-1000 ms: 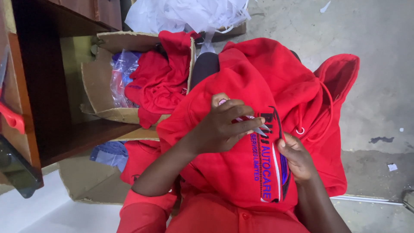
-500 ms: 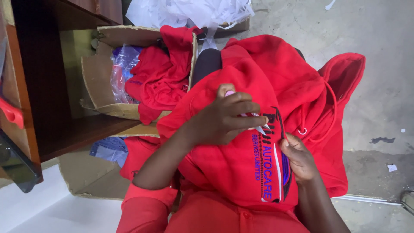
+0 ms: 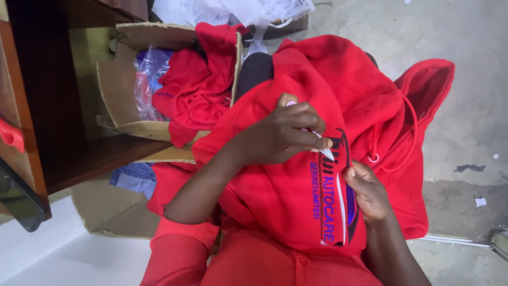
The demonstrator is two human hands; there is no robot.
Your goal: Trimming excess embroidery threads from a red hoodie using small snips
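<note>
A red hoodie (image 3: 317, 85) lies draped over my lap, its embroidered logo (image 3: 333, 201) in purple, black and white facing up. My left hand (image 3: 283, 132) is closed on a small pointed cutting tool (image 3: 324, 151) with a pale tip, and the tip rests at the top end of the logo. Just below the tip, my right hand (image 3: 365, 193) pinches the fabric at the logo's right edge. The hood (image 3: 426, 90) and a drawstring (image 3: 394, 153) hang off to the right.
An open cardboard box (image 3: 119, 90) at the upper left holds red garments (image 3: 198, 95) and clear plastic bags (image 3: 148, 74). A dark wooden desk (image 3: 47, 106) stands at the left. White plastic (image 3: 233, 10) lies at the top. Concrete floor (image 3: 465, 159) shows to the right.
My left hand has shifted slightly up along the logo with the tool. My right hand keeps its hold on the fabric in nearly the same place.
</note>
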